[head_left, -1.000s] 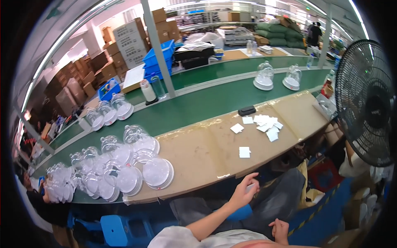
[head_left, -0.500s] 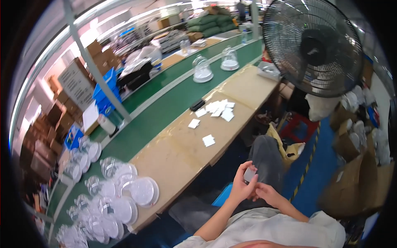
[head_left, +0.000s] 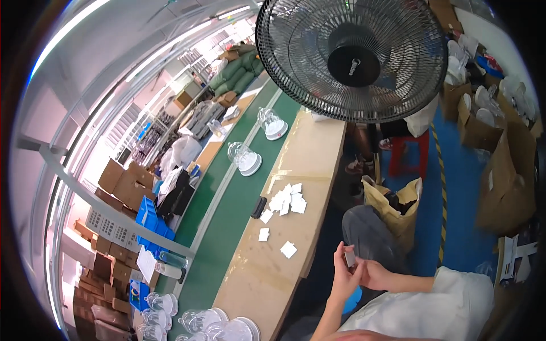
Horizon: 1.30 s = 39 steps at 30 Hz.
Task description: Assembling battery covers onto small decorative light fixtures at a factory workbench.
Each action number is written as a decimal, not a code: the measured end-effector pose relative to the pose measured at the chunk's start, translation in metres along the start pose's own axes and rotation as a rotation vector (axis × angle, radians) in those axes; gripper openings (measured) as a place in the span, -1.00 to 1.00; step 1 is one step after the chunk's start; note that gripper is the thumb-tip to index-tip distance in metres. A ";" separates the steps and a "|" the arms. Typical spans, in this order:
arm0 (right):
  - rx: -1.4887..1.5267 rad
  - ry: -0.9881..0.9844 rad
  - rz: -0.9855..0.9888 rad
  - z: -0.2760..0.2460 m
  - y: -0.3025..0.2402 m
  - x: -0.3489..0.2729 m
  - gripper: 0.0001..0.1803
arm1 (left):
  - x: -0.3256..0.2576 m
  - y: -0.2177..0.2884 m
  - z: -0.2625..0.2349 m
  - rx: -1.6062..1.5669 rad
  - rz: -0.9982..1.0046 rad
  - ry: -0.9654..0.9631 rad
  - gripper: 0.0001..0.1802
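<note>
Person sits beside a long tan workbench; both hands are raised above the lap, off the bench edge; left hand has fingers curled, pinching a small grey flat piece at its upper tips; right hand is just beside it, touching the left, fingers folded toward the same piece; whether the right actually grips it cannot be told. The piece is in the air between the hands, near the grey-trousered knee.

On the bench lie a loose cluster of white square pads, two single white squares apart from it, and a small black block at the bench's far edge; a green conveyor belt runs alongside the bench; clear domed covers on white bases stand on the belt, more of them bunched at the near end.

A big black pedestal fan fills the top; blue floor with a yellow-black striped line; tan bag near the knee; red stool; cardboard boxes at right; more cartons and blue crates beyond the belt.
</note>
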State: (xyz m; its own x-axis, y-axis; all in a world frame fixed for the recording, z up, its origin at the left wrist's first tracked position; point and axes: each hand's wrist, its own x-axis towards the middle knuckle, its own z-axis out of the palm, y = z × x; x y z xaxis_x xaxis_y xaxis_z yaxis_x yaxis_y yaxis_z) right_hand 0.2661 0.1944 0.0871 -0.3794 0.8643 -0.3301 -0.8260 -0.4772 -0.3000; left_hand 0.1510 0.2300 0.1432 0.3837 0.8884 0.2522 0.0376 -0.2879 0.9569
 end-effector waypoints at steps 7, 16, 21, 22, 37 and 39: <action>0.015 -0.091 -0.014 0.027 -0.026 0.105 -0.79 | 0.054 -0.010 -0.055 0.127 -0.011 0.096 -0.09; -0.986 0.109 -0.781 0.066 -0.134 0.249 -0.76 | 0.214 -0.055 -0.215 0.170 -0.131 0.469 -0.49; -1.307 0.012 -1.072 0.041 -0.122 0.255 -0.75 | 0.341 -0.115 -0.307 0.525 -0.014 0.598 -0.15; -1.305 0.024 -1.092 0.042 -0.118 0.258 -0.76 | 0.363 -0.126 -0.333 0.586 -0.055 0.609 -0.03; -1.309 0.045 -1.105 0.042 -0.115 0.262 -0.84 | 0.502 -0.171 -0.376 0.568 0.135 0.956 0.35; -1.312 0.076 -1.124 0.043 -0.119 0.259 -0.83 | 0.500 -0.168 -0.367 0.541 0.130 0.957 0.34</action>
State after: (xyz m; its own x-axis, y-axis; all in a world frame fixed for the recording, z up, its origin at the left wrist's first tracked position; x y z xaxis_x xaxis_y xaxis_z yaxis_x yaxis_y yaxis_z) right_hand 0.2483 0.4818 0.0754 0.1494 0.8481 0.5084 0.2254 0.4715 -0.8526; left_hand -0.0017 0.8537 0.1615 -0.4491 0.6825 0.5767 0.5370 -0.3097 0.7847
